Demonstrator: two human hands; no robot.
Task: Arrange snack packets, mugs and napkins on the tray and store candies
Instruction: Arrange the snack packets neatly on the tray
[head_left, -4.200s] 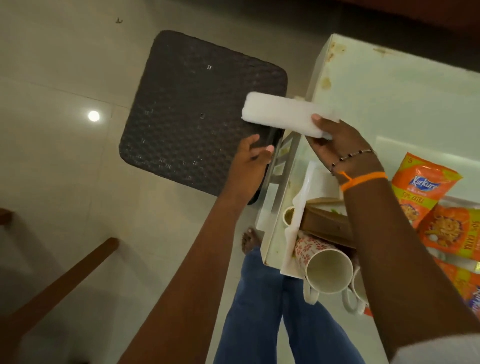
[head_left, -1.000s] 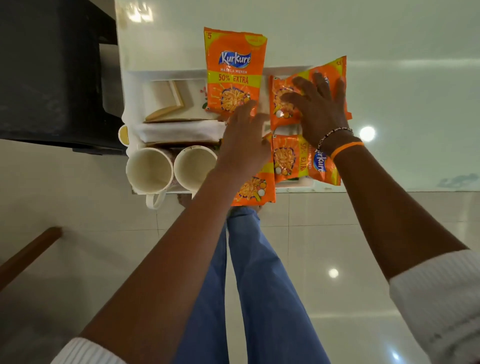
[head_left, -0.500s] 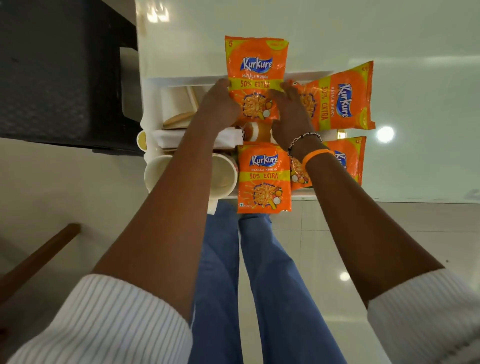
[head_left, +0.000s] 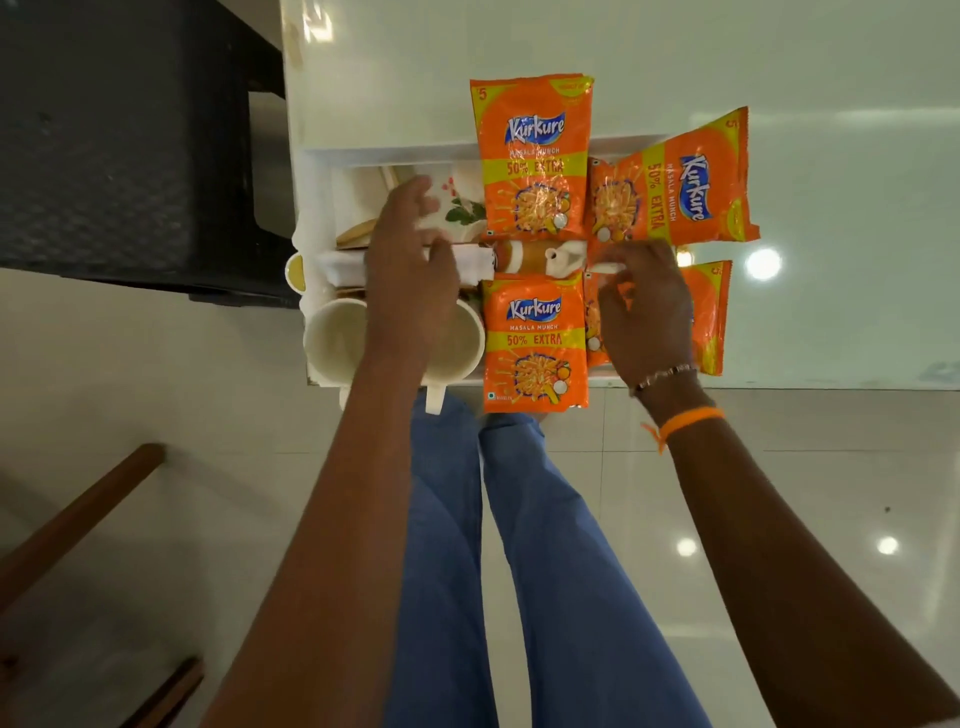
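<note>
Over the white tray (head_left: 317, 161) on the counter (head_left: 831, 78), your left hand (head_left: 410, 270) rests open on the napkin (head_left: 337, 262) while your right hand (head_left: 641, 312) pinches a small white piece, keeping the Kurkure packets (head_left: 535, 156) tidy.

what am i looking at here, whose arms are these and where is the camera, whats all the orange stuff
No machine here: the camera is worn on a person's head and looks down, so the two bare arms and the blue-trousered legs are their own. A white tray lies at the edge of a pale table. The orange things are four snack packets, set out in two rows on the tray. At the tray's near left stand two cream mugs, with a folded white napkin behind them. The left hand hovers over the napkin and mugs, fingers spread. The right hand pinches something small and white; what it is I cannot tell.
</note>
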